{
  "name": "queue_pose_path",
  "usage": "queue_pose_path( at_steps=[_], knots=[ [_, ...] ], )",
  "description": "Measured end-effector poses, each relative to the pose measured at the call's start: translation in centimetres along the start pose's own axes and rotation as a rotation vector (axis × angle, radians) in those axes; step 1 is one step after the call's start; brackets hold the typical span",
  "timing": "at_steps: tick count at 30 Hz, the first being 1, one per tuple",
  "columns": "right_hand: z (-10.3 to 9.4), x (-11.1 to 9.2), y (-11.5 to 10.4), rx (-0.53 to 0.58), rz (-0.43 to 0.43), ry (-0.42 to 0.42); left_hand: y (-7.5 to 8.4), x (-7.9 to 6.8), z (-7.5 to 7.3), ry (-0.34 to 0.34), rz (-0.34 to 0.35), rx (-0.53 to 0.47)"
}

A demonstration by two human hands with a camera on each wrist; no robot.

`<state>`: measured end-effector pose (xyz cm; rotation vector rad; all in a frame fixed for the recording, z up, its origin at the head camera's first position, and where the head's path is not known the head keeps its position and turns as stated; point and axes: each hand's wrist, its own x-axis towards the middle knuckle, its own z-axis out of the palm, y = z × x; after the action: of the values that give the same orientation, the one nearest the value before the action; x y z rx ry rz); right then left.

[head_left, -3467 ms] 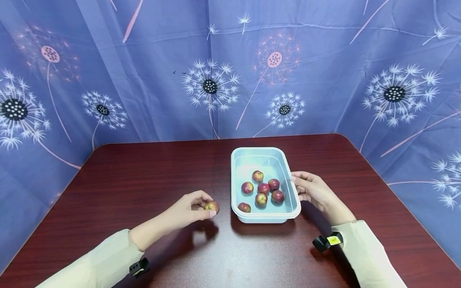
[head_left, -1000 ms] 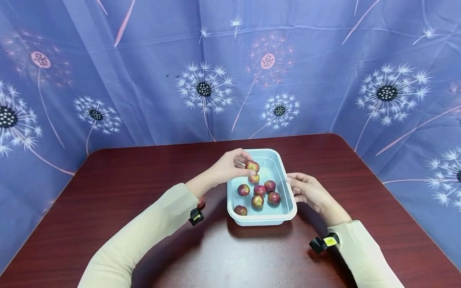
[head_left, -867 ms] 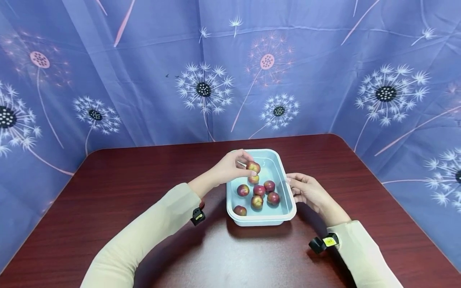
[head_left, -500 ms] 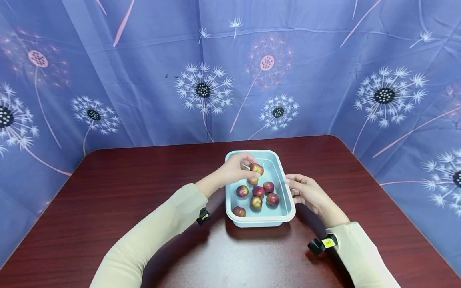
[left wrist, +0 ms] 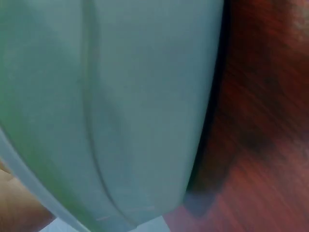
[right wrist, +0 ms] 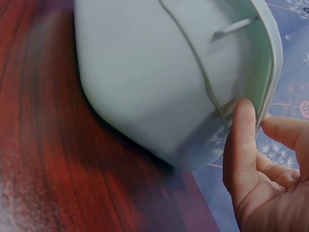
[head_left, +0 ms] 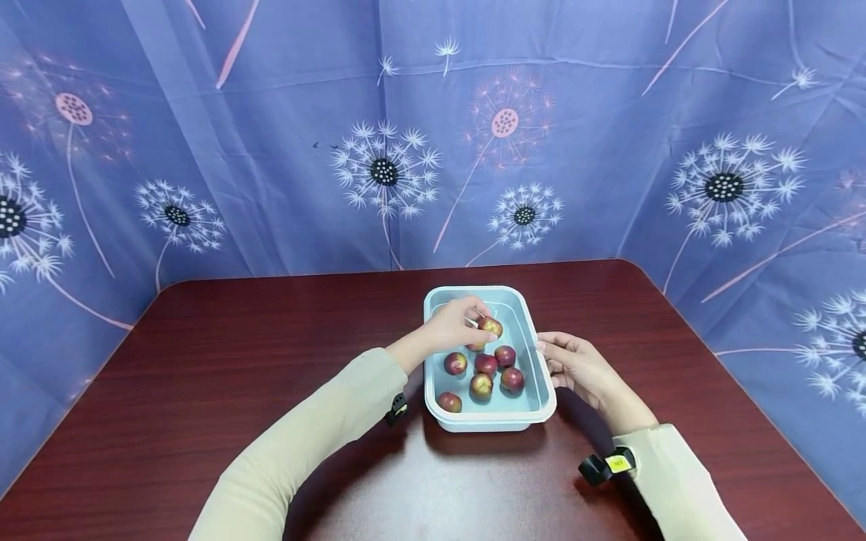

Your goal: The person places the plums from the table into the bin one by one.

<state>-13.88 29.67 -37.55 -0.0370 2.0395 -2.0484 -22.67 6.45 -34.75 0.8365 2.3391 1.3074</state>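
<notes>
A pale blue plastic container (head_left: 492, 417) stands on the table with several red-and-yellow plums (head_left: 481, 386) on its floor. My left hand (head_left: 457, 324) reaches over the left rim and pinches a plum (head_left: 490, 327) between thumb and fingers, inside the container's back half. Another plum (head_left: 475, 346) lies partly hidden under that hand. My right hand (head_left: 582, 366) pinches the right rim, its thumb (right wrist: 244, 123) against the outer wall. In the left wrist view the container's side (left wrist: 149, 106) covers most of the picture; only a bit of hand (left wrist: 21, 205) shows beyond the rim.
A dark red wooden table (head_left: 257, 346) lies beneath everything. Behind it hangs a blue curtain (head_left: 284, 135) with dandelion prints. Black wrist cameras (head_left: 595, 469) sit below both wrists; the left forearm (head_left: 325, 428) crosses the table left of the container.
My left hand has carried a plum from the table left of the container over its rim, then lower and rightward inside. A plum seen behind the left wrist is now hidden. The right hand keeps its hold.
</notes>
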Motion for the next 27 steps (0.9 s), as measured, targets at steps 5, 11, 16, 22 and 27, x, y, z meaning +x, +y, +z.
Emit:
queue_pose_path(
  at_steps=[5, 11, 16, 22, 27],
  knots=[
    [-0.1, 0.1, 0.1, 0.014, 0.008, 0.005, -1.0, 1.0, 0.7, 0.022, 0.023, 0.031],
    [-0.1, 0.0, -0.1, 0.037, 0.031, -0.009, -0.6, 0.9, 1.6, 0.044, 0.000, 0.050],
    [0.1, -0.1, -0.5, 0.075, 0.051, 0.001, -0.5, 0.8, 2.0, 0.056, 0.008, 0.055],
    [0.2, -0.1, -0.3, 0.094, 0.060, -0.001, -0.7, 1.0, 2.3, 0.067, -0.009, 0.057],
    [0.2, -0.1, -0.2, 0.105, 0.055, -0.015, -0.9, 1.1, 2.5, 0.066, -0.024, 0.059]
  ],
)
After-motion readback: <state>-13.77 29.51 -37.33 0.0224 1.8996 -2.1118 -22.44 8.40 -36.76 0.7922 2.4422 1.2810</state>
